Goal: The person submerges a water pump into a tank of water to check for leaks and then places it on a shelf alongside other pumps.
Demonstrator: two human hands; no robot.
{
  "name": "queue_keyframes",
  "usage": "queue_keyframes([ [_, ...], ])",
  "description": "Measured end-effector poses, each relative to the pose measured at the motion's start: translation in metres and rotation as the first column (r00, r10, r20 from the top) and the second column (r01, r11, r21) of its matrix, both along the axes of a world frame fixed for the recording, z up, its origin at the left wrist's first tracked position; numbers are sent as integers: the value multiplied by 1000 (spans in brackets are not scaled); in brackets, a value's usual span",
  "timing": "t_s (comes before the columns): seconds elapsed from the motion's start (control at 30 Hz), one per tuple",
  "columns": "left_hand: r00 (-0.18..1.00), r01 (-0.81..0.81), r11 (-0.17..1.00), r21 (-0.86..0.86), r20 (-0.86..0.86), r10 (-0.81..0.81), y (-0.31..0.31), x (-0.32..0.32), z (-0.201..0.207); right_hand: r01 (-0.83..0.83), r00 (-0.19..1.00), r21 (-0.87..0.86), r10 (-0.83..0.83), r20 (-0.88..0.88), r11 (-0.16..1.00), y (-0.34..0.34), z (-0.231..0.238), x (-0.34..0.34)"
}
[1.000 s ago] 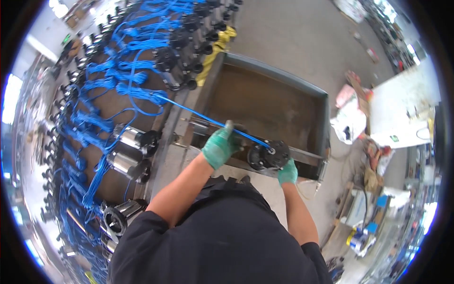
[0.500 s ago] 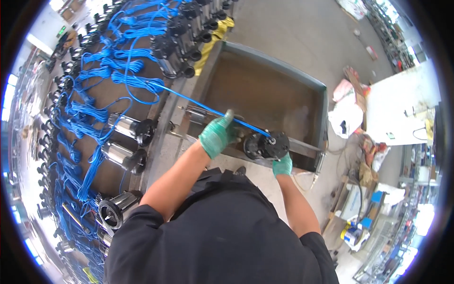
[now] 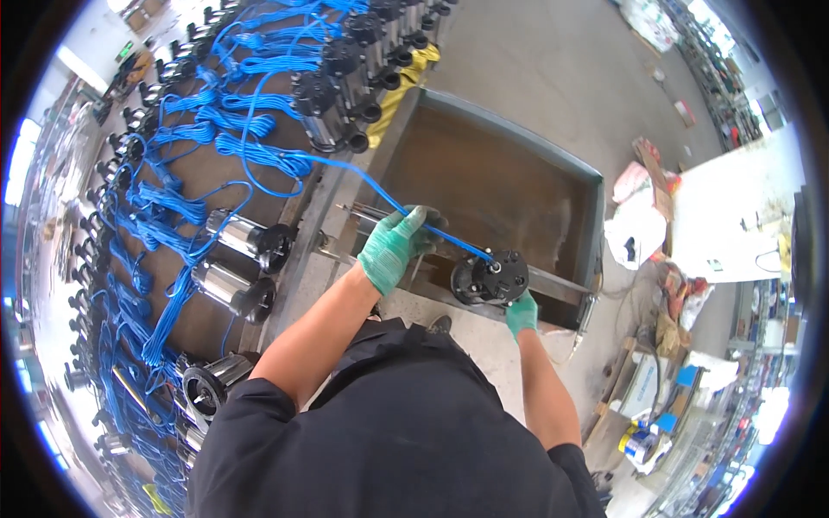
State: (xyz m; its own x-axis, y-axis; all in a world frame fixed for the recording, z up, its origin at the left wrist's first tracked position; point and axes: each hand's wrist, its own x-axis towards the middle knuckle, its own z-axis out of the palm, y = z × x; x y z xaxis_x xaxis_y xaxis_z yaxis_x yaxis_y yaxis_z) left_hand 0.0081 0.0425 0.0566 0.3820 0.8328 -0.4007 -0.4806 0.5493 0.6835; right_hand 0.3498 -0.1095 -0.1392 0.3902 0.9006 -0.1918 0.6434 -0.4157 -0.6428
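Black-capped pump (image 3: 499, 280), end face up, is touched by the right hand (image 3: 522, 314) at its near right rim.
The blue cable (image 3: 459, 243) is pinched between thumb and fingers by the left hand (image 3: 390, 248) and is led rightward from there to the cap. The pump is thus placed right of the left hand, slightly nearer the body, with the right hand closer. The right fingers are hidden, so their grip cannot be told; the long axis is masked by the cap.
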Motion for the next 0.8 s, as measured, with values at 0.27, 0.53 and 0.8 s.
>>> queue_keyframes([
  [0.27, 737, -110, 967, 230, -634, 235, 95, -140, -46, 39, 686, -268, -221, -693, 963, 29, 98, -40],
  [0.53, -487, 733, 601, -318, -863, 137, 173, -185, -69, -92, 680, -247, -120, -723, 965, 43, 121, -57],
  [0.8, -567, 710, 619, -336, -793, 221, 217, -221, -145, -127, 844, -245, -25, -535, 961, 59, 163, -114],
])
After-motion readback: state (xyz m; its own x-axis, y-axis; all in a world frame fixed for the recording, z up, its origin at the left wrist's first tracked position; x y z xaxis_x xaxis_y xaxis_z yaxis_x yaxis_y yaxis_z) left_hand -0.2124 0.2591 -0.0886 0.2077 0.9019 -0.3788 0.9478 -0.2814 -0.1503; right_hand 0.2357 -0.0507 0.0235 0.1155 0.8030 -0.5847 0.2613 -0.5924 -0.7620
